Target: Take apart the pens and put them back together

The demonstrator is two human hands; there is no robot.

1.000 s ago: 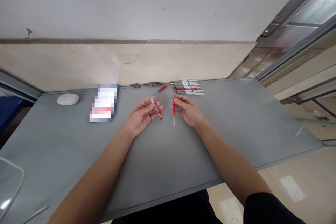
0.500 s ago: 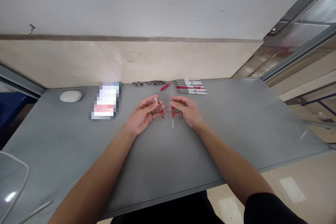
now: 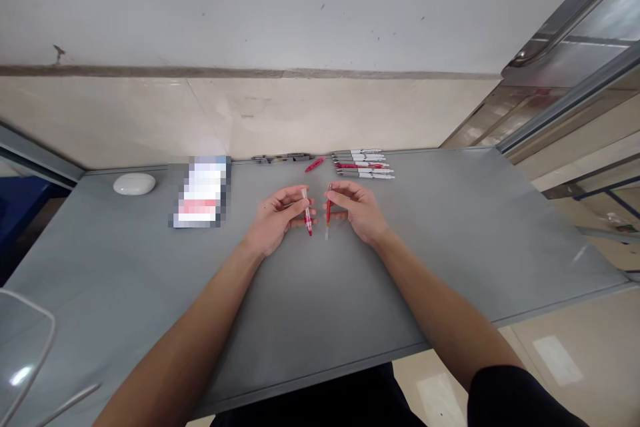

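Note:
Between the thumb and fingers of my left hand (image 3: 278, 217) is a clear pen barrel (image 3: 307, 220) with a red lower end, tilted slightly. My right hand (image 3: 359, 210) pinches a red pen refill (image 3: 328, 212), held nearly upright with its pale end pointing down toward me. The two parts are side by side and apart, just above the grey table. Beyond my hands lies a small red pen part (image 3: 315, 165). To its right is a row of several pens (image 3: 363, 173), mostly white and grey with one red.
Several dark pen pieces (image 3: 283, 158) lie along the wall at the table's back edge. On the left are a phone (image 3: 203, 192) with a blurred screen and a white oval case (image 3: 134, 184). A white cable (image 3: 47, 347) curves at the near left.
My left hand has moved slightly right, bringing the barrel closer to the refill and more upright. The refill's lower end has swung a little left.

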